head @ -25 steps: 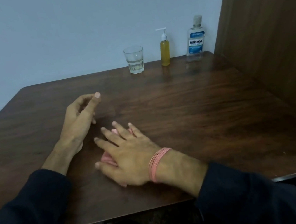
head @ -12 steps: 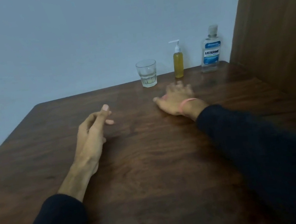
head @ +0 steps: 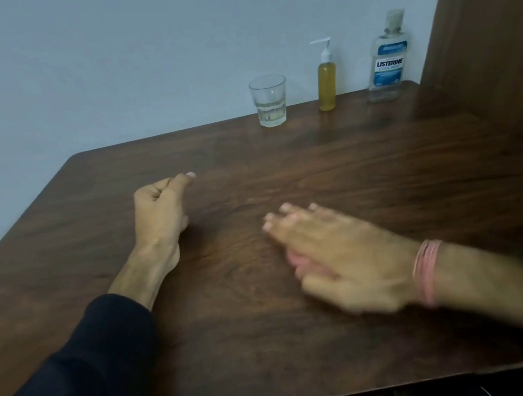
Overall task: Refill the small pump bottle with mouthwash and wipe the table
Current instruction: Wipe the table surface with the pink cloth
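My right hand lies flat on the dark wooden table, pressing a pink cloth of which only a sliver shows under the palm; the hand is blurred. My left hand rests on its edge to the left, fingers loosely curled, nothing in it. At the table's far edge stand the small pump bottle with yellow liquid and the near-clear Listerine mouthwash bottle, both upright and capped.
A drinking glass with a little clear liquid stands left of the pump bottle. A wooden panel bounds the table on the right, and a pale wall runs behind it. The front edge is close below my arms.
My right hand, with the cloth under it, swept from near the front edge out toward the bottles and has come back to the middle right. My left hand stayed in place, its fingers curling in.
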A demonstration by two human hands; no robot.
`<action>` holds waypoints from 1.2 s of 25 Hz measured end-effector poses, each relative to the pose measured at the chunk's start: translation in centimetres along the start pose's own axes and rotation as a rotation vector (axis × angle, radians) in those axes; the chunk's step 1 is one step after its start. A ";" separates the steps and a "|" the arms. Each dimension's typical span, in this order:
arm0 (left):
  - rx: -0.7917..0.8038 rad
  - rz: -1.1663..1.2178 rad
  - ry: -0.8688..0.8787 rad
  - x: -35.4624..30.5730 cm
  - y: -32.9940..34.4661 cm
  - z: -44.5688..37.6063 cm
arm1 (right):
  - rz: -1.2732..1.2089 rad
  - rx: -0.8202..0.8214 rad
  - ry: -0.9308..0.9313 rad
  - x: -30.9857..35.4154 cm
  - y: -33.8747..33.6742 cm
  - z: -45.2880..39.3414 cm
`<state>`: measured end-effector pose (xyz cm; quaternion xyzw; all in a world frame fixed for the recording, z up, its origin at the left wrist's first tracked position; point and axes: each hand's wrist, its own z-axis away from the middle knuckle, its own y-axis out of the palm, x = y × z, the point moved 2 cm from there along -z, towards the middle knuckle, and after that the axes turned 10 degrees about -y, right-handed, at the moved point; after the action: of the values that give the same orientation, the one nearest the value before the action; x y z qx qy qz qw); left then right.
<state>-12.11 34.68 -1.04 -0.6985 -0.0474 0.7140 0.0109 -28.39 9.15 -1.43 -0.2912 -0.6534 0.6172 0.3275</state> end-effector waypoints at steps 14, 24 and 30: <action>0.007 0.035 -0.001 0.3 -0.2 -0.7 | -0.145 -0.082 0.287 5.3 0.2 -7.7; 0.126 -0.028 0.033 1.5 -0.8 -3.1 | -0.072 -0.056 1.147 -5.4 -2.3 17.8; 0.114 -0.077 0.023 1.6 -0.8 -2.8 | -0.053 -0.206 0.906 4.2 0.2 10.0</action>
<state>-9.36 35.73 -2.64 -0.7025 -0.0334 0.7065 0.0788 -38.87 6.29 -1.60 -0.5455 -0.5097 0.3513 0.5650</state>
